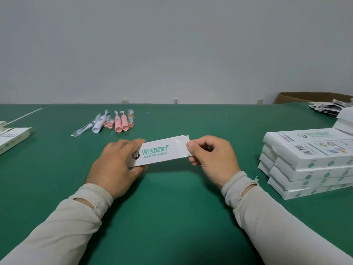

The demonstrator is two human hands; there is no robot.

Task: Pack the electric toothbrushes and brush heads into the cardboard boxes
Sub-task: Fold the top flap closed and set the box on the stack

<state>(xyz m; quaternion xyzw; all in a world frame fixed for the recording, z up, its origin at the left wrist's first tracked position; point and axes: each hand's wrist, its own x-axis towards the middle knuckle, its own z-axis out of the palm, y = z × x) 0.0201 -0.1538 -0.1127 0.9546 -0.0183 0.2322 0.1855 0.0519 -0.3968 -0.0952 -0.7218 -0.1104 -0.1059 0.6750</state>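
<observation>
Box [159, 152] between both hands, left hand [112, 163] gripping its end, right hand [211, 157] fingers [191, 145] pinching flap

Left arm: enters from 7 o'clock, pale sleeve [63, 224] to the wrist, forearm angled toward 1 o'clock.
Left hand [112, 165]: back up, fingers curled over the top edge of a white box [160, 152], thumb under its lower edge; grips the box's left end.
Right arm: enters from 5 o'clock, pale frayed cuff [240, 186], forearm angled toward 11 o'clock.
Right hand [212, 157]: back turned to 3 o'clock, fingers curled; thumb and forefinger pinch the box's right end flap.
Spacing: hands apart, level with each other, box spanning between them.
</observation>
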